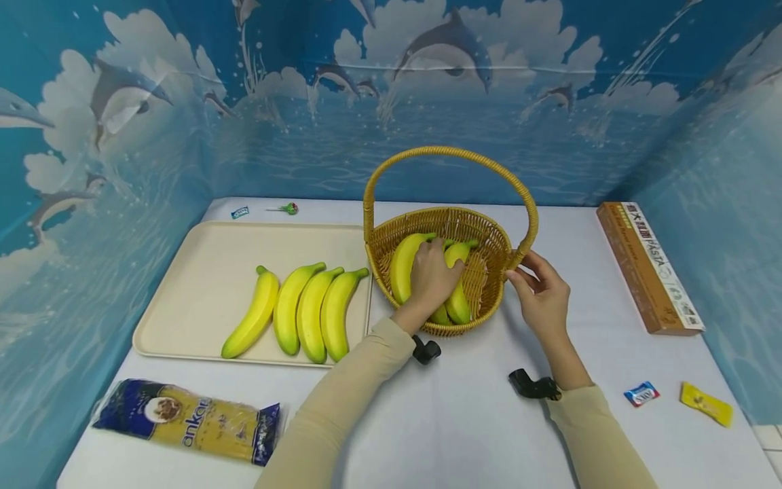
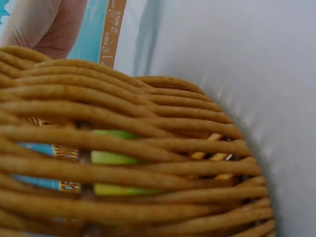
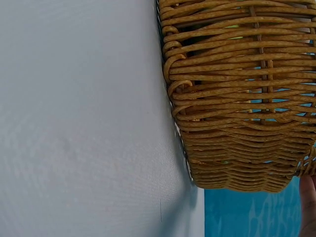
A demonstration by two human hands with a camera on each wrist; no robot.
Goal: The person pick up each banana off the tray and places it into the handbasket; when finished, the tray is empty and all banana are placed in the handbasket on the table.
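Observation:
A woven wicker basket (image 1: 495,299) with a tall arched handle (image 1: 452,151) stands on the table. My left hand (image 1: 432,275) reaches inside it and grips a banana (image 1: 440,316), whose middle is hidden under the fingers. To either side of that hand lie a left banana (image 1: 402,268) and a right banana (image 1: 458,299). At the basket's right side, my right hand (image 1: 545,299) pinches the rim by the foot of the handle. The left wrist view is mostly filled by the basket's wickerwork (image 2: 123,103); the right wrist view shows its side wall (image 3: 232,108).
Left of the basket, a cream tray (image 1: 201,272) carries several bananas (image 1: 310,312). A pasta bag (image 1: 189,421) lies in front of it. On the right are a pasta box (image 1: 650,268), a small blue-and-white wrapper (image 1: 641,394) and a yellow packet (image 1: 706,404). A lollipop (image 1: 288,208) lies behind the tray.

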